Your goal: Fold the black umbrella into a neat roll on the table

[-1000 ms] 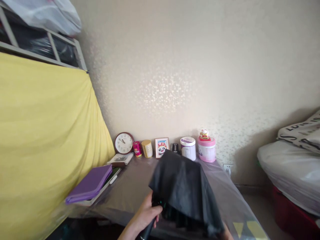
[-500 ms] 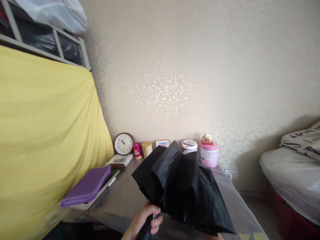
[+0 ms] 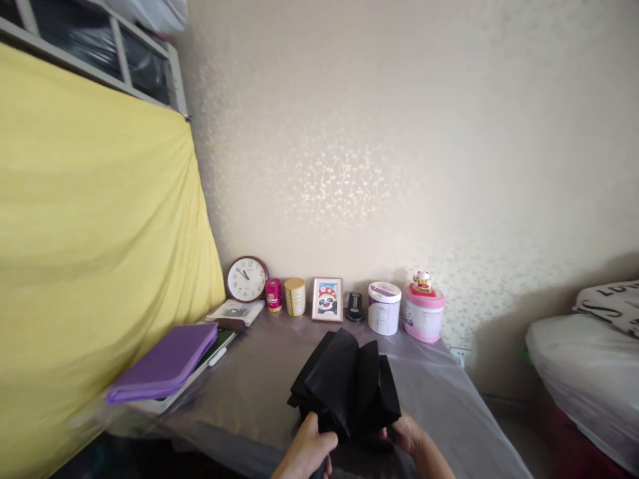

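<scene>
A black folding umbrella (image 3: 344, 386) points away from me over the front of the table, its canopy loosely bunched in folds. My left hand (image 3: 312, 449) is wrapped round its dark handle at the bottom. At the canopy's lower right edge is my right hand (image 3: 407, 434), fingers curled against the cloth and partly hidden behind it. The umbrella's shaft and ribs are covered by the folds.
Along the wall stand a round clock (image 3: 247, 279), a pink can (image 3: 273, 295), a yellow jar (image 3: 295, 297), a framed panda picture (image 3: 327, 299), and two tubs (image 3: 384, 313). A purple folder (image 3: 164, 362) lies left, beside a yellow curtain (image 3: 100, 219).
The umbrella's canopy has drawn in much narrower and sits lower, uncovering the picture and tubs. My right hand has come into view at its right side. The left hand still holds the handle.
</scene>
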Demonstrator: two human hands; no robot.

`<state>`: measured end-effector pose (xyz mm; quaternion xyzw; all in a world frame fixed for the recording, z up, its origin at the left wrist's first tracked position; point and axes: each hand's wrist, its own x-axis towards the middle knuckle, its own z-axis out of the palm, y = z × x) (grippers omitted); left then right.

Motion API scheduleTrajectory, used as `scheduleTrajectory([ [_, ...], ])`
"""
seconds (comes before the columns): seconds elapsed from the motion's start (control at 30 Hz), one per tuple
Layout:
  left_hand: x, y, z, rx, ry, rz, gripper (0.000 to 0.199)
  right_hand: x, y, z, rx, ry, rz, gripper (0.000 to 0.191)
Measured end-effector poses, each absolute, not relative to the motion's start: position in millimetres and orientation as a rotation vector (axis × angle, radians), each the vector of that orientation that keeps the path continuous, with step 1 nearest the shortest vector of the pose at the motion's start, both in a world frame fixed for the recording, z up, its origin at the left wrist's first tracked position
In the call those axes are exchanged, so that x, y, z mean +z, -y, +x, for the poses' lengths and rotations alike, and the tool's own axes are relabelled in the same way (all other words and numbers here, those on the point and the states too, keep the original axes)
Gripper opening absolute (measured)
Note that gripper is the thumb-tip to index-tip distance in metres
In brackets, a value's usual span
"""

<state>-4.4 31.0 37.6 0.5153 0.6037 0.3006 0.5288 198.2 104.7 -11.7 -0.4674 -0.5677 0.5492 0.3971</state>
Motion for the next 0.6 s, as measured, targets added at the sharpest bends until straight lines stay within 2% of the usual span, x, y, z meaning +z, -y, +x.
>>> scheduleTrajectory([
  [0.13,28.0,-35.4,3.5,0.694,-1.571,1.474,0.041,0.5,-98.1,210.2,1.634,1.253,-1.259,0.018],
  [0.23,18.3,-35.2,3.9,0.695,-1.641,1.682,0.052,11.9,-90.4,228.6,1.642,1.427,-1.321,0.02],
  [0.5,-5.0,-23.8,-7.2,0.481,-1.779,1.856,0.07,7.1,-67.6,294.0,1.579,1.629,-1.618,0.032],
  [0.6,-3.6,-17.3,-8.3,0.444,-1.788,1.91,0.073,10.0,-68.0,308.8,1.313,1.746,-1.764,0.031],
])
